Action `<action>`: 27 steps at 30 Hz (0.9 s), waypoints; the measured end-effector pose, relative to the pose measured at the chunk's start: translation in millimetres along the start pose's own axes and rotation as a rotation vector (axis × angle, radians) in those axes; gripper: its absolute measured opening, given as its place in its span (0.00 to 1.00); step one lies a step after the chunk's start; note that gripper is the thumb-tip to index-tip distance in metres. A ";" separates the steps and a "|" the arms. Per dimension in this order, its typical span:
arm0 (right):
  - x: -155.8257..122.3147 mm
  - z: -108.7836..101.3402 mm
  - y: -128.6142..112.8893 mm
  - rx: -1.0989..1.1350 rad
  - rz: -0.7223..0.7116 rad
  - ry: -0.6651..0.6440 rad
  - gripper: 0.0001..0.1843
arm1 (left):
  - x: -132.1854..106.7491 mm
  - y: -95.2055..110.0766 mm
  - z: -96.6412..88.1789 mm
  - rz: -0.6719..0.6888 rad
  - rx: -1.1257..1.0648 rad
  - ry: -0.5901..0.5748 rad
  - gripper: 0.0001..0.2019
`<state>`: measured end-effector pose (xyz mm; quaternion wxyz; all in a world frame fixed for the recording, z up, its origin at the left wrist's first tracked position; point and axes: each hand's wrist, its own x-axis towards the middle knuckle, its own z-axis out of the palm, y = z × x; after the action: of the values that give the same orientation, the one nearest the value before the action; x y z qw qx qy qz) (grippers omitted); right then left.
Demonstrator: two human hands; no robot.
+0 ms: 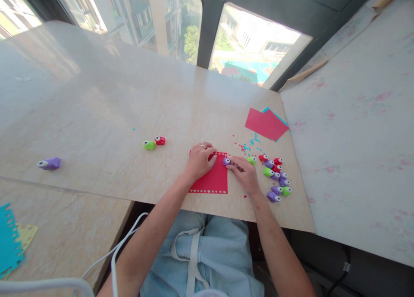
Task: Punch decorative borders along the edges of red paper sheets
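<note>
A red sheet of paper [211, 180] lies on the tabletop, with rows of small punched shapes along its top and bottom edges. My left hand [201, 160] holds the sheet from above at its upper left, fingers curled and a ring on one of them. At the sheet's upper right edge sits a purple craft punch [226, 161], gripped between the thumb and fingers of my right hand [243, 173]. Just beyond that hand stands a green craft punch [252, 160]. My left palm hides part of the sheet.
Several purple, green and red punches [274, 176] cluster at right. Red and blue confetti [249, 147] lies behind them, below stacked red cards [265, 123]. A green punch [149, 145], a red punch [160, 140] and a purple punch [49, 164] stand leftward. A wall [355, 129] borders the right.
</note>
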<state>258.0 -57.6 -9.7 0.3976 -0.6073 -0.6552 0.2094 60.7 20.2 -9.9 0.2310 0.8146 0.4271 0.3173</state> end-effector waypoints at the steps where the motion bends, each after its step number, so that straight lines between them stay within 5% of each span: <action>1: -1.8 -0.1 -0.2 0.004 0.000 0.007 0.12 | -0.1 -0.3 0.1 0.004 0.001 0.002 0.08; 27: 1.6 4.5 -4.7 -0.028 0.048 0.034 0.14 | 1.1 1.8 -1.4 -0.018 0.013 -0.018 0.08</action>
<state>251.6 -55.9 -8.4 0.3947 -0.6317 -0.6367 0.1993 61.1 20.3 -7.4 0.2325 0.8149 0.4345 0.3052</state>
